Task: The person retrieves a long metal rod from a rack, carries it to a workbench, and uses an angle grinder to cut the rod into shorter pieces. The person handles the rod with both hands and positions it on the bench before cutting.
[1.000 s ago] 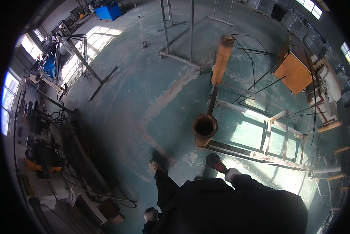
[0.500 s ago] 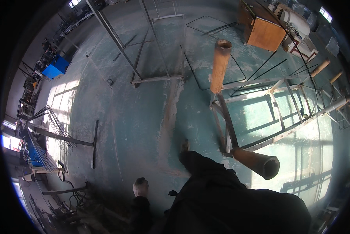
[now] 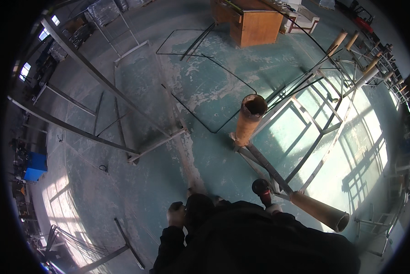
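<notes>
Below, a dark-headed power tool (image 3: pixel 261 188), probably a grinder, is gripped in the right hand (image 3: pixel 273 209), which wears a pale glove; it is held low beside the grey steel frame (image 3: pixel 278 176), just above the bar where the near brown tube (image 3: pixel 321 211) is fixed. The left hand (image 3: pixel 176 214) is seen clenched into a loose fist at the person's side, with nothing visible in it. A second tube (image 3: pixel 249 119), rusty brown, round and hollow, is stood upright on the frame's far corner. The frame is laid flat on the scuffed, teal-painted concrete floor (image 3: pixel 205 91), with thin black cable (image 3: pixel 200 116) looped across it. A wooden cabinet (image 3: pixel 255 27) is set well apart.
</notes>
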`<move>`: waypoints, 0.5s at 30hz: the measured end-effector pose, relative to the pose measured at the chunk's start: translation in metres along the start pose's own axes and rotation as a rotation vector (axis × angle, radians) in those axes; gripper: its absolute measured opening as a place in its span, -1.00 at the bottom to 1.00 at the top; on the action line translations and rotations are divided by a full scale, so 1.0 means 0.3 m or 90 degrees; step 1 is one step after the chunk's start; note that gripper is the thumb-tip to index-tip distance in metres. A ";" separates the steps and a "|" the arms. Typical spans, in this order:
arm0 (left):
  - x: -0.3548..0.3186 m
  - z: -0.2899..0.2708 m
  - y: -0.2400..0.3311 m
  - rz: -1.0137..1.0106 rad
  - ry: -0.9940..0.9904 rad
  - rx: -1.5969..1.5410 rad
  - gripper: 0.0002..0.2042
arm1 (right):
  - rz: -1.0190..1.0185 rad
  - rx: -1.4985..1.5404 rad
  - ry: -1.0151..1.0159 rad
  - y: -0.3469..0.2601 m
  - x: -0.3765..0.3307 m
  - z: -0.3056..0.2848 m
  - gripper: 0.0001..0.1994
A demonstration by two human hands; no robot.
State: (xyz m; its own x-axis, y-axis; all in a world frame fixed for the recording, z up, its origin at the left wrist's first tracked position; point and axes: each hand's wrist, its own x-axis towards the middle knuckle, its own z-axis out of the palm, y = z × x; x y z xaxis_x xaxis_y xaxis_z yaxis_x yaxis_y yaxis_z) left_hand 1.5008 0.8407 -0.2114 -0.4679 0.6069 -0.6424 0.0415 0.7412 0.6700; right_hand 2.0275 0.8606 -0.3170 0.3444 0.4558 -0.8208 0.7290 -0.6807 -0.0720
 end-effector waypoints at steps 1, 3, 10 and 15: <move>0.100 -0.007 0.094 0.037 -0.025 0.005 -0.59 | 0.014 0.006 0.002 -0.073 0.007 -0.004 -0.45; 0.317 -0.014 0.288 0.094 -0.061 0.026 -0.59 | 0.035 0.010 -0.001 -0.212 0.020 0.010 -0.44; 1.075 0.130 1.060 0.235 -0.254 0.082 -0.68 | 0.228 0.191 -0.013 -0.683 0.004 0.065 -0.49; 1.467 0.359 1.655 0.390 -0.357 0.189 -0.76 | 0.278 0.270 -0.017 -1.075 0.034 -0.023 -0.49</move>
State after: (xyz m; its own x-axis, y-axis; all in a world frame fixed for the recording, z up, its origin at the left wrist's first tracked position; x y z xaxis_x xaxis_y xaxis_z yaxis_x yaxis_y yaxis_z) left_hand 1.4106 1.5065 -0.2015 0.2107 0.9158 -0.3418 0.4076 0.2355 0.8823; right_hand 1.7999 1.0886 -0.2982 0.5394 0.0721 -0.8390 0.2230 -0.9730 0.0597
